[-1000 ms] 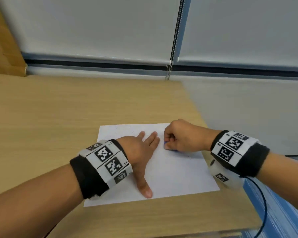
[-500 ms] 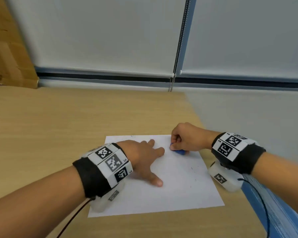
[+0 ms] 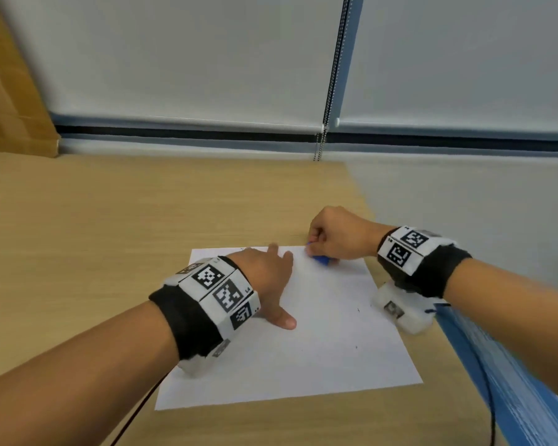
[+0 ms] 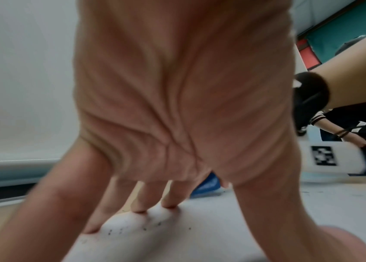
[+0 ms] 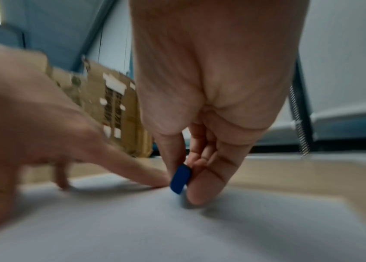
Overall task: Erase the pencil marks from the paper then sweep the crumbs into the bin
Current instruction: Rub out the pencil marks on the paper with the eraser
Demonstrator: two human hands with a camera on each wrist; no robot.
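Note:
A white sheet of paper [image 3: 319,342] lies on the wooden table [image 3: 110,236]. My left hand [image 3: 268,278] presses flat on the paper's upper left part, fingers spread and straight; in the left wrist view its fingertips [image 4: 141,209] touch the paper [image 4: 222,230] among dark crumbs [image 4: 150,225]. My right hand [image 3: 329,239] pinches a small blue eraser [image 3: 321,260] at the paper's far edge. In the right wrist view the eraser [image 5: 180,179] sits between thumb and fingers, its lower end on the paper [image 5: 177,230]. A few dark specks [image 3: 357,310] lie on the sheet's right side.
The table's right edge [image 3: 409,333] runs close beside the paper, with a blue surface [image 3: 503,381] below it. A cardboard box [image 3: 10,91] stands at the far left. Window blinds with a bead chain [image 3: 329,91] fill the back. No bin shows.
My right hand has carried the eraser from the sheet's middle up to its far edge. The left hand stays pressed on the paper; the head view has tilted.

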